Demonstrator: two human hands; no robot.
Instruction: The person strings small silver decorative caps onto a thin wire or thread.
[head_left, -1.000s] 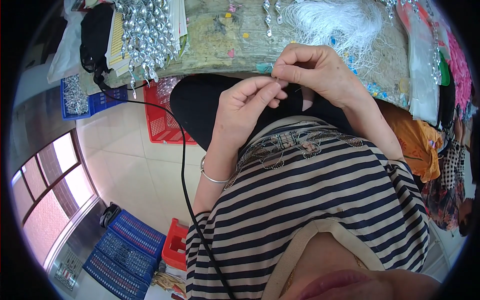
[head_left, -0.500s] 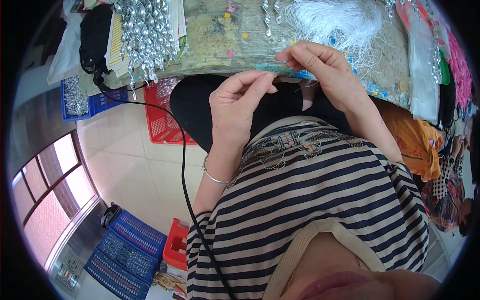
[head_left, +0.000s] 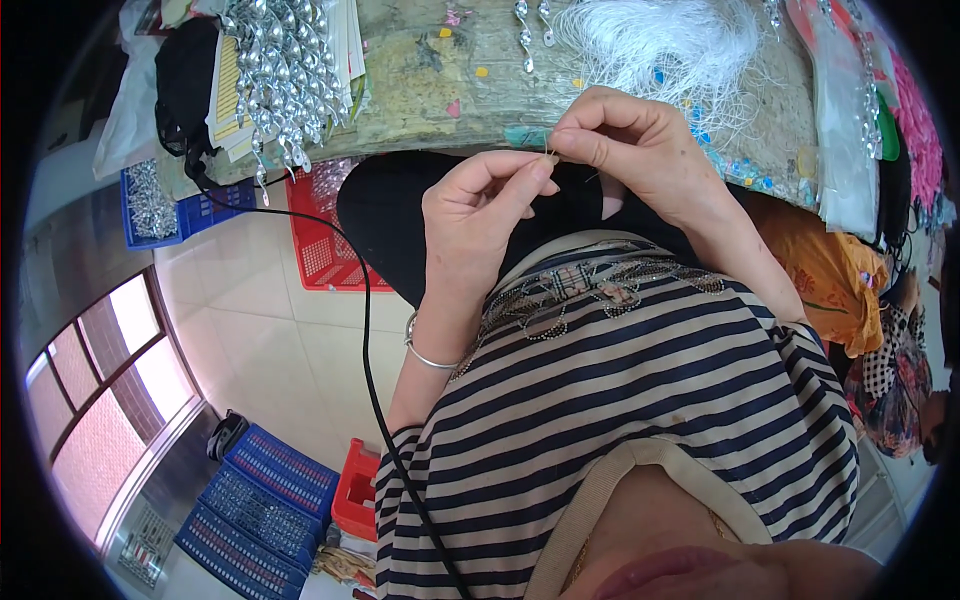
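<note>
Just over the table's near edge, my left hand (head_left: 472, 215) pinches a thin needle (head_left: 547, 143) between thumb and forefinger, its fine tip standing up. My right hand (head_left: 648, 150) has its thumb and forefinger closed right at the needle, the fingertips of both hands almost meeting. Whatever lies between the right fingertips is too fine to make out. Beyond my right hand a loose heap of white thread (head_left: 665, 45) spreads on the table. Two short strands of silver twisted beads (head_left: 525, 42) lie to its left.
On the worn table (head_left: 410, 95), a bunch of silver twisted strands (head_left: 285, 75) hangs over the edge at left. Plastic bags (head_left: 840, 140) hang at right. A black cable (head_left: 366, 330) runs past my left arm. Red (head_left: 330, 255) and blue baskets (head_left: 215, 212) stand below; another person (head_left: 890, 390) sits at right.
My right hand has moved left and down to the needle, and its thumb and forefinger have closed there. My left hand has shifted slightly down and right.
</note>
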